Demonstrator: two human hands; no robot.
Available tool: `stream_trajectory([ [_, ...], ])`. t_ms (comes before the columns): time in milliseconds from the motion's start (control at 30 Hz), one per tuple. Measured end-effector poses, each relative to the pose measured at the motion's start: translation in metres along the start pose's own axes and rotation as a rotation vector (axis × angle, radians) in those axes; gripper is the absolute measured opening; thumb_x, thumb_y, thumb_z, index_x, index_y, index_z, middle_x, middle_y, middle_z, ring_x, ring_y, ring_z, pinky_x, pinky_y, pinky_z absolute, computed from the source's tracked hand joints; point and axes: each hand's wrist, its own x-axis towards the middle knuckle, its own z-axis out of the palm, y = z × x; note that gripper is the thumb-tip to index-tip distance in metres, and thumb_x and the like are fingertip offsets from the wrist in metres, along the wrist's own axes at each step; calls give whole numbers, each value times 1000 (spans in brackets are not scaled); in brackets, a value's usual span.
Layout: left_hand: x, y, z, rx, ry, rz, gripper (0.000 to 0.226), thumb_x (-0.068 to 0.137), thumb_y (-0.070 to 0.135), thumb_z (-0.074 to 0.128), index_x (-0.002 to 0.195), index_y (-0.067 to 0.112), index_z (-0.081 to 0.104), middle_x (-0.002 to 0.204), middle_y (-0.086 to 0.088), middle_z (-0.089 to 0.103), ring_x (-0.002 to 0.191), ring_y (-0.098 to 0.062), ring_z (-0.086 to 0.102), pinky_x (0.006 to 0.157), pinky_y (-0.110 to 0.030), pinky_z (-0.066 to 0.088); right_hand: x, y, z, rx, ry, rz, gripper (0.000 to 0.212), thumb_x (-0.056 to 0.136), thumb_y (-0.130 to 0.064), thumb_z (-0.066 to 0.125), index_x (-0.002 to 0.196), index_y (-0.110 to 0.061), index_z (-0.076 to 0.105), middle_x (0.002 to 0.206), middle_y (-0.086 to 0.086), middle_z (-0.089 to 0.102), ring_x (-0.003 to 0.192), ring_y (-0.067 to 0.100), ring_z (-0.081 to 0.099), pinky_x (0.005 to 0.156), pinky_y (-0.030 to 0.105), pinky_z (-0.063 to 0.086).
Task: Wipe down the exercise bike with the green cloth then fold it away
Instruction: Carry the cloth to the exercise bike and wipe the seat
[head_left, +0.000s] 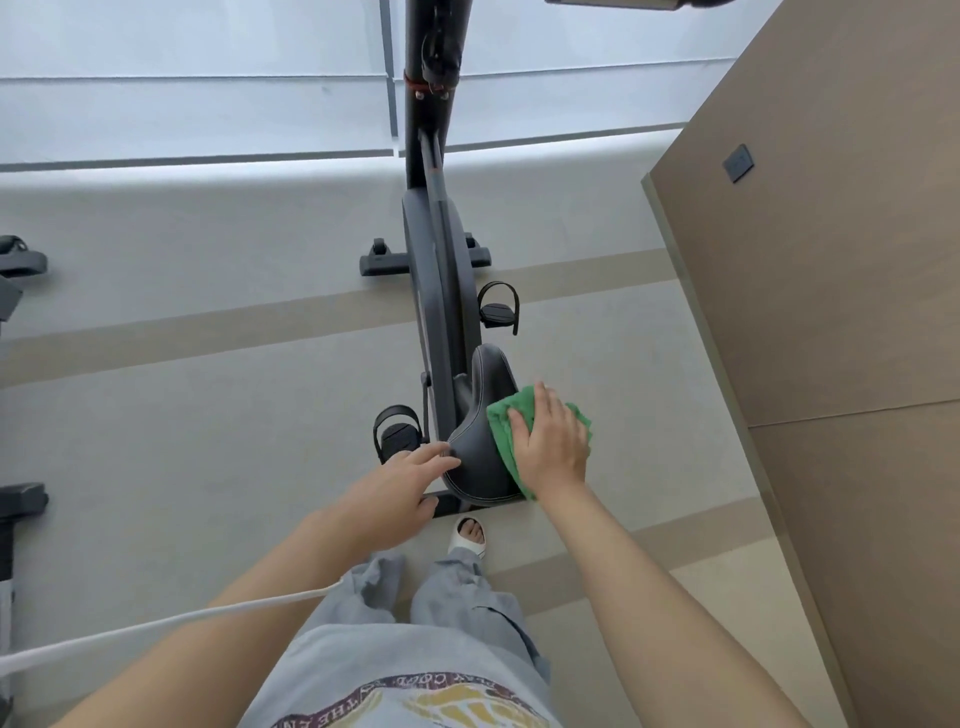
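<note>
A black exercise bike (441, 260) stands in front of me, seen from above, with its black saddle (475, 447) nearest. My right hand (550, 441) lies flat on the green cloth (501, 426) and presses it against the saddle's right side. The cloth is bunched, and part of it is hidden under the hand. My left hand (400, 478) rests with its fingers spread on the saddle's left rear edge and holds nothing. One pedal (396, 434) shows left of the saddle, another pedal (498, 309) to the right further ahead.
A brown panelled wall (810, 260) runs close along the right. Parts of other dark machines (21, 260) stand at the left edge. A white cable (156, 629) crosses my left arm. My sandalled foot (467, 535) stands just behind the bike. Pale floor lies all around.
</note>
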Motion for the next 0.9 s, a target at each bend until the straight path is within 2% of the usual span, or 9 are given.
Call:
stream_trajectory([
  [133, 12, 4, -4, 75, -45, -1, 59, 101, 23, 51, 157, 35, 35, 167, 12, 23, 145, -20, 38, 113, -44, 44, 52, 0, -28, 180, -225, 52, 60, 111, -53, 27, 120, -9, 67, 119, 22, 71, 112, 43, 64, 90, 45, 48],
  [267, 24, 11, -12, 157, -43, 13, 51, 100, 21, 53, 149, 30, 41, 157, 10, 32, 130, -20, 50, 101, -38, 50, 61, 5, -25, 250, -237, 58, 61, 110, -56, 28, 114, -10, 70, 117, 23, 71, 110, 43, 64, 91, 44, 48],
  [400, 28, 17, -15, 229, -58, 3, 48, 100, 21, 52, 147, 29, 42, 151, 9, 36, 119, -21, 55, 92, -41, 55, 50, 14, -23, 287, -243, 61, 57, 108, -61, 32, 127, -21, 67, 122, 16, 71, 113, 40, 63, 89, 42, 46],
  [500, 27, 15, -13, 222, -41, 9, 50, 99, 21, 52, 148, 28, 42, 151, 8, 36, 119, -21, 55, 93, -39, 53, 15, 22, -14, 295, -125, 25, 49, 106, -57, 39, 135, -23, 60, 130, 7, 67, 121, 36, 60, 95, 44, 47],
  [567, 25, 13, -9, 198, -28, 14, 53, 98, 19, 53, 149, 28, 40, 154, 9, 32, 119, -21, 57, 91, -32, 49, -15, 27, -4, 265, -38, 34, 65, 102, -62, 36, 151, -20, 46, 153, 4, 51, 141, 32, 45, 113, 50, 40],
  [633, 24, 10, -5, 186, -24, 16, 57, 97, 18, 53, 151, 28, 38, 158, 10, 28, 120, -21, 57, 89, -29, 47, -45, 25, 7, 236, -1, 83, 85, 99, -66, 32, 165, -13, 22, 172, 9, 23, 156, 34, 22, 128, 50, 22],
  [733, 23, 8, -4, 154, -23, 8, 60, 96, 17, 54, 153, 29, 38, 163, 11, 25, 124, -22, 58, 92, -31, 48, -71, 10, 15, 247, -15, 140, 96, 101, -62, 45, 167, -7, 3, 175, 15, -1, 160, 40, 2, 131, 51, 9],
  [833, 23, 8, -5, 141, -35, 10, 63, 95, 17, 54, 154, 29, 37, 165, 10, 25, 124, -24, 59, 96, -36, 50, -58, 1, 15, 332, 7, 229, 96, 98, -64, 50, 167, -12, 9, 172, 15, 5, 154, 43, 10, 125, 56, 27],
  [900, 23, 10, -4, 149, -35, 9, 63, 96, 17, 54, 155, 29, 37, 165, 11, 24, 122, -25, 60, 91, -36, 50, -47, -1, 13, 343, 58, 279, 90, 97, -66, 51, 165, -16, 18, 169, 15, 15, 148, 41, 21, 115, 56, 41],
])
